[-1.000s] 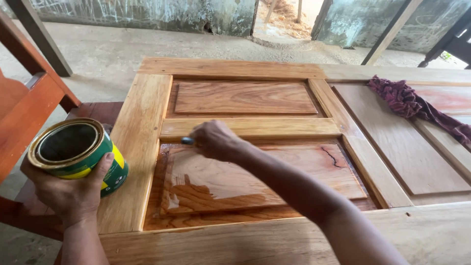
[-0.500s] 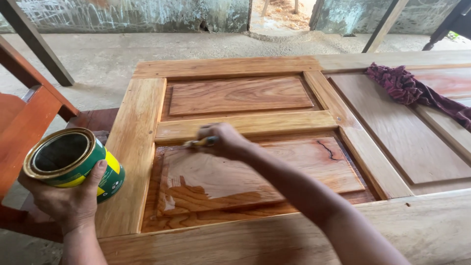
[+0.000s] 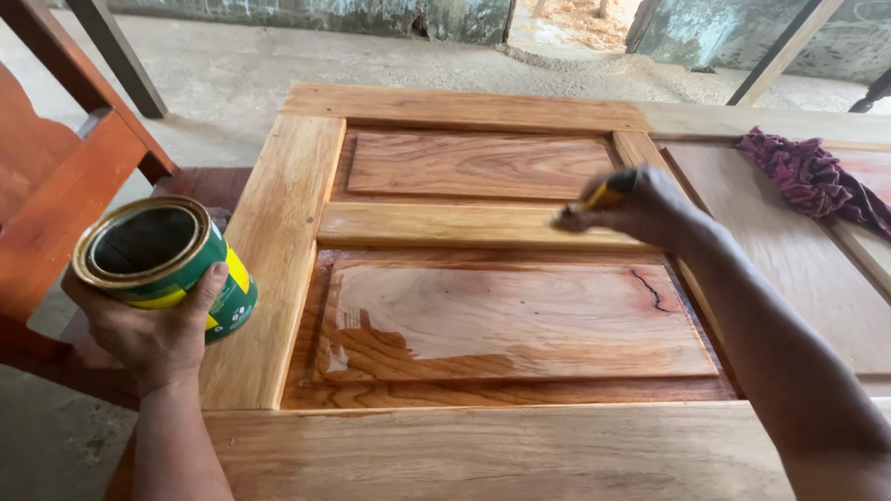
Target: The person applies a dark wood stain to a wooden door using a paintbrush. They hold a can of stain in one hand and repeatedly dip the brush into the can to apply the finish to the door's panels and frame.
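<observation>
While your right hand (image 3: pixel 640 206) grips the brush (image 3: pixel 603 197) at the right end of the door (image 3: pixel 278 241)'s middle rail, your left hand (image 3: pixel 153 329) clutches the open can (image 3: pixel 158 255) just off the door's left edge; tilt it and finish could spill.

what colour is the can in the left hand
Green round metal can with a yellow band and gold rim, clearest in the head view.

Left hand (image 3: pixel 153 329) in a cupped grip, right hand (image 3: pixel 640 209) outstretched, fingers pinched.

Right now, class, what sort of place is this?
Probably an open-air woodworking shop: a panelled wooden door lies flat, partly wet with finish; the left hand holds an open tin; bare concrete floor.
</observation>
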